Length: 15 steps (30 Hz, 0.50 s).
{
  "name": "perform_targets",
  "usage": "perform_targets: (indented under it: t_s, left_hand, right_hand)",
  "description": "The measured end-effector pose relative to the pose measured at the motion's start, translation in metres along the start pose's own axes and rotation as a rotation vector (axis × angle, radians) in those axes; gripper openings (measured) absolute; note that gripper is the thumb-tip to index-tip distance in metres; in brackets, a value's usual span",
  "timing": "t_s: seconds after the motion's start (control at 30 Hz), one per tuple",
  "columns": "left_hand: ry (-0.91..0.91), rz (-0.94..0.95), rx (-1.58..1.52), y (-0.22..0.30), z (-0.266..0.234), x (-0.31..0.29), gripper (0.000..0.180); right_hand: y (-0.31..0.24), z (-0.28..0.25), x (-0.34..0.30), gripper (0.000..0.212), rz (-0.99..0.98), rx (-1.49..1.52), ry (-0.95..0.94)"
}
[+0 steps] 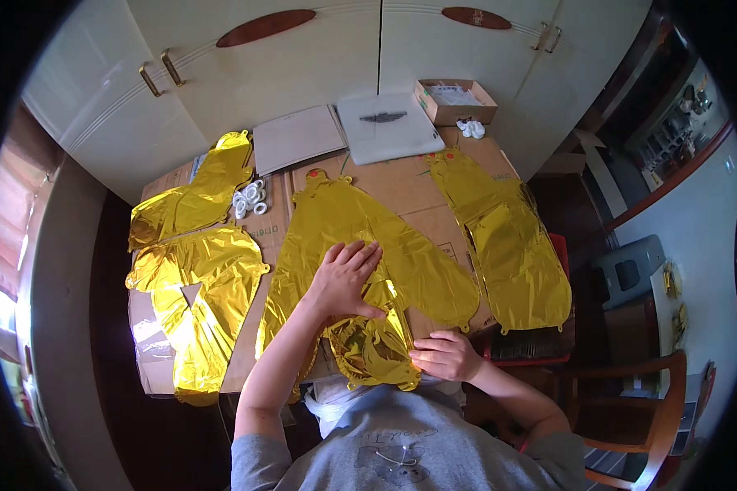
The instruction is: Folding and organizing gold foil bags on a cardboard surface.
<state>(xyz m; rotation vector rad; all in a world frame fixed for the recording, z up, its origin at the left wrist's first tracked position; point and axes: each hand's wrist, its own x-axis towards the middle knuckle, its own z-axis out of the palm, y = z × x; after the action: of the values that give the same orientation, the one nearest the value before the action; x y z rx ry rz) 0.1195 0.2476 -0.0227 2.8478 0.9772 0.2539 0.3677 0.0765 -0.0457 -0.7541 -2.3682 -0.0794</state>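
In front of me a large flat gold foil balloon [348,217] lies on the cardboard-covered table, narrow at the far end and spreading into two legs toward me. My left hand [344,278] rests palm down on its middle, fingers stretched out. A crumpled, folded part of gold foil [373,348] bunches at the table's near edge, between my hands. At the right side of this bunched foil, my right hand [448,355] has its fingers curled over the edge. The thumb of that hand is mostly hidden.
More flat gold foil balloons lie at the left [201,303], far left [196,196] and right [508,245]. White tape rolls [250,199], a grey board [299,137], a whitish slab [389,131] and a cardboard box [456,102] sit farther back. A wooden chair [671,393] stands right.
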Motion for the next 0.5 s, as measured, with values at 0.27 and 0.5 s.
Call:
perform_targets:
  t_s: [0.27, 0.5]
  left_hand:
    - [-0.005, -0.001, -0.009, 0.001, -0.002, 0.000, 0.125]
    - [0.000, -0.001, -0.007, 0.000, -0.003, 0.000, 0.123]
  right_hand:
    - [-0.006, -0.006, 0.000, 0.015, 0.000, 0.180, -0.089]
    - [0.025, -0.004, 0.024, 0.026, 0.232, 0.069, -0.113]
